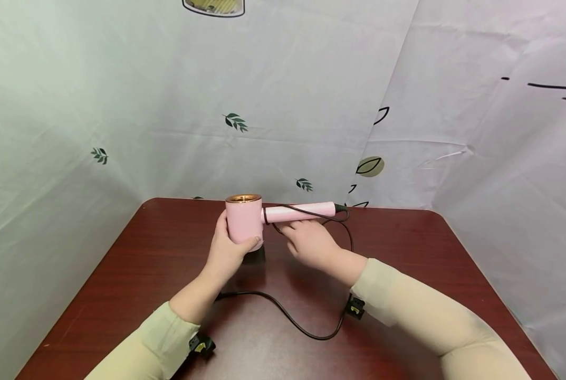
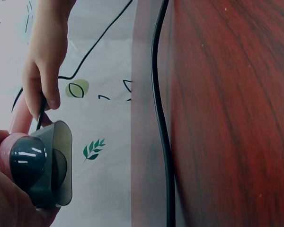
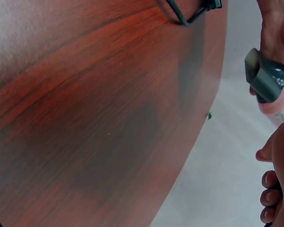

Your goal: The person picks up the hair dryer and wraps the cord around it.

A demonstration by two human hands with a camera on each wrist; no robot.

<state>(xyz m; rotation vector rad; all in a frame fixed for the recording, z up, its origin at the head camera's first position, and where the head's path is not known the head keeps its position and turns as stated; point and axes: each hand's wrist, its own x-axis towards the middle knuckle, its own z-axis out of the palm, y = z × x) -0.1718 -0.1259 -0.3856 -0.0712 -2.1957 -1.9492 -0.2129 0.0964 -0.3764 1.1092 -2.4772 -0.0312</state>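
A pink hair dryer (image 1: pixel 245 224) with a gold ring on its upturned end is held above the table. My left hand (image 1: pixel 224 254) grips its barrel, thumb across the near side. A dark nozzle (image 3: pixel 265 84) is on the other end, pointing down. The handle (image 1: pixel 323 209) extends to the right, with the black cord (image 2: pixel 162 109) looped around it by the barrel and running along it. My right hand (image 1: pixel 313 243) is just below the handle, its fingers curled around a stretch of cord, as the left wrist view shows.
More of the cord lies in a curve across the dark red wooden table (image 1: pixel 382 338), between my forearms. Pale fabric walls (image 1: pixel 273 158) with leaf prints stand behind the table and at both sides. Small black cameras (image 1: pixel 355 307) are strapped at the wrists.
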